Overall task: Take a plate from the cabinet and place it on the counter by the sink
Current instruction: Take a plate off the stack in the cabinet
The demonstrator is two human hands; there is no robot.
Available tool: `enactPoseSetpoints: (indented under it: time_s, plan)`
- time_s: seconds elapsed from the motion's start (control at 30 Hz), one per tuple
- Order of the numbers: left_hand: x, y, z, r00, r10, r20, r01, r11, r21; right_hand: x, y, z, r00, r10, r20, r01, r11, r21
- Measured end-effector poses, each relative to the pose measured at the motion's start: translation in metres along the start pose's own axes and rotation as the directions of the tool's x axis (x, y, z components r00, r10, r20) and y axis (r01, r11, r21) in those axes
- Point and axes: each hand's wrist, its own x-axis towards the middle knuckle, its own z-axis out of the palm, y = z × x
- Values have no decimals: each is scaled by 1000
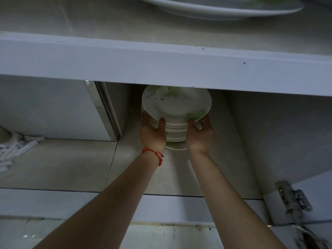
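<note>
A stack of several white plates [175, 105] with green leaf prints stands on the lower cabinet shelf [179, 173], its back edge hidden under the shelf board above. My left hand [152, 132], with a red string bracelet on the wrist, grips the stack's left side, thumb on the upper rims. My right hand [199, 133] holds the stack's right side, thumb on the top plate's rim. Both forearms reach up into the cabinet. The sink and counter are out of view.
A thick white shelf board [161, 65] crosses above the stack; on it sits a large white plate [224, 8]. White utensils [16, 148] lie at the left of the lower shelf. A metal door hinge [294, 198] sticks out at lower right.
</note>
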Motion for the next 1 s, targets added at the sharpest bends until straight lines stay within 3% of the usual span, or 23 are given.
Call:
enactPoseSetpoints:
  time_s: [0.33,0.57,1.0]
  plan:
    - [-4,7,-1,999,-31,-7,32,999,21,-1,-8,-2,996,84,-7,-83,991,108]
    - [-18,8,4,994,-92,-53,89,994,-55,-1,-10,-11,995,100,-22,-93,970,226]
    - [-25,7,-1,994,-106,-8,105,990,-96,-1,-14,-10,991,108,-76,-95,983,158]
